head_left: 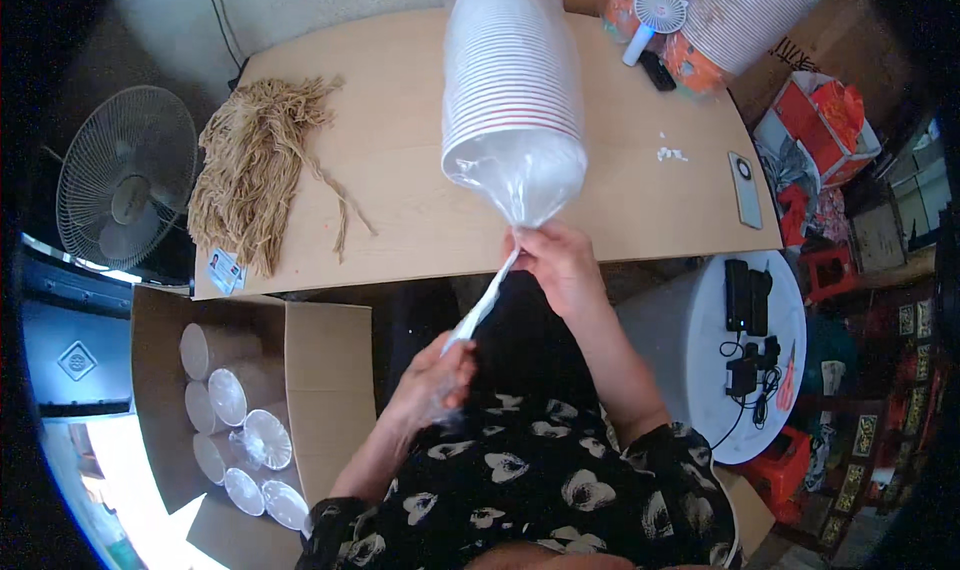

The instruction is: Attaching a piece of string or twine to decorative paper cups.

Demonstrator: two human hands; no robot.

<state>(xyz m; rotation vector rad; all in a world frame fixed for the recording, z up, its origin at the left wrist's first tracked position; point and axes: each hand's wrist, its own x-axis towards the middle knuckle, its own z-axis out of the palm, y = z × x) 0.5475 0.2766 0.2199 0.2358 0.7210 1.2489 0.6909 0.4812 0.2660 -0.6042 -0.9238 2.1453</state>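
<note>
The right hand (562,268) pinches a clear plastic bag (522,188), its nested round white cups (512,65) beyond; the left hand (432,378) clutches the bag's gathered tail (485,308).

We are apparently working in a packing workshop: our table (390,130) is holding a bagged stack of white bowls (513,75) and loose tan strings (250,175), and wrapped stacks (228,398) are sitting in a cardboard box (328,365).

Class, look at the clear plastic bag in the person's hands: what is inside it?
Inside the clear plastic bag is a nested stack of white round containers. The nearest one's mouth shows through the plastic; of the others, only rims show, their insides covered by nesting.
</note>
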